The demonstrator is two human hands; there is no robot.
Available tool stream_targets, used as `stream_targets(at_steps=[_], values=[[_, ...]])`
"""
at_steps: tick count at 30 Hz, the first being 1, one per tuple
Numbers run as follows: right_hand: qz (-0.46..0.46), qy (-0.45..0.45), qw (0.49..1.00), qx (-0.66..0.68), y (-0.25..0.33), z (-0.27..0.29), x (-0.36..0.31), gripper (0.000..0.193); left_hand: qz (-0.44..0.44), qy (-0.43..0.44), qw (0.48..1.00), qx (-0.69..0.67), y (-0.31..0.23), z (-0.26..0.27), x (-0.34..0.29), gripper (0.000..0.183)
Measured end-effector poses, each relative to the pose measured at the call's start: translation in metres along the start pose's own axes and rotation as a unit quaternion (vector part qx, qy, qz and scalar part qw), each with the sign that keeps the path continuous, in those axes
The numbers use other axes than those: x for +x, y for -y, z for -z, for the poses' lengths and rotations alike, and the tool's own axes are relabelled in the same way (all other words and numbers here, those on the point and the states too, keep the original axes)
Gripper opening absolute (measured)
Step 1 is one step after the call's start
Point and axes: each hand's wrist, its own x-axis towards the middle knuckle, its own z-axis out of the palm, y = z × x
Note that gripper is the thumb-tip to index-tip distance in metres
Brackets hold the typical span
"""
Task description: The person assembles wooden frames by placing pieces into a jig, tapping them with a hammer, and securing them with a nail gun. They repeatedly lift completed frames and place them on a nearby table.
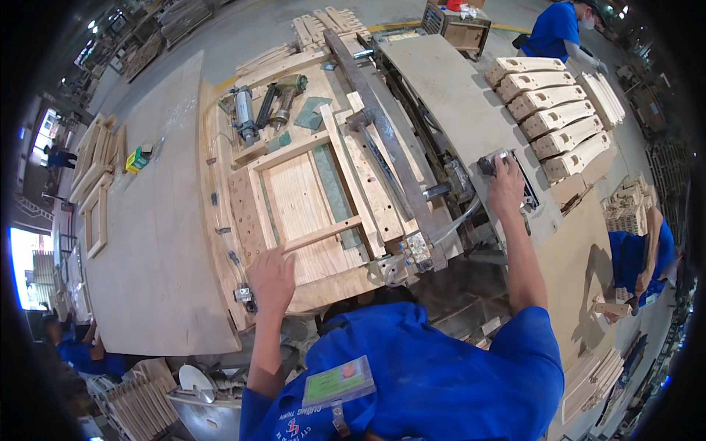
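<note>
My left hand [272, 281] rests with its fingers outstretched at the near left corner of a light wooden frame [323, 234], touching the end of its near rail. The frame lies on a wooden jig board [239, 195] with green pads, beside a long dark metal clamp bar [382, 132]. Out to the right, my right hand [506, 187] is closed around a grey and black tool that looks like a nail gun [526, 192], lying on a grey-beige board. My fingers partly hide its body.
Two more air nail guns [244, 116] [283, 103] lie at the jig's far end. Shaped wooden pieces [551, 117] are lined up at the far right. A green box [137, 159] sits on the left panel [158, 242]. A co-worker [641, 257] handles wood at right; another person [555, 33] stands beyond.
</note>
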Motion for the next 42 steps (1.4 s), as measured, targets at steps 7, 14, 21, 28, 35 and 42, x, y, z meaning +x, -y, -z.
stream_targets(at_steps=[7,14,21,28,35,42], values=[[0.123,0.242,0.842,0.466,0.146,0.052,-0.147,0.031,-0.076,0.121,0.99,-0.023,-0.014,-0.087,0.044,0.043],[-0.025,0.215,0.825,0.522,0.151,0.076,-0.152,0.023,-0.057,0.239,0.969,0.012,-0.025,-0.109,0.068,0.029],[-0.058,0.181,0.817,0.544,0.149,0.092,-0.123,0.017,-0.121,0.241,0.962,-0.035,-0.015,-0.104,0.086,0.033],[-0.235,0.242,0.649,0.682,0.156,0.063,-0.052,0.038,-0.111,0.212,0.967,-0.091,-0.042,-0.022,0.104,0.043],[0.017,0.411,0.409,0.815,0.212,0.001,-0.011,0.063,-0.148,0.031,0.965,-0.213,-0.109,0.046,0.02,0.033],[0.086,0.548,0.163,0.816,0.348,0.095,0.018,0.054,-0.09,-0.186,0.976,-0.064,-0.09,0.079,-0.095,0.024]])
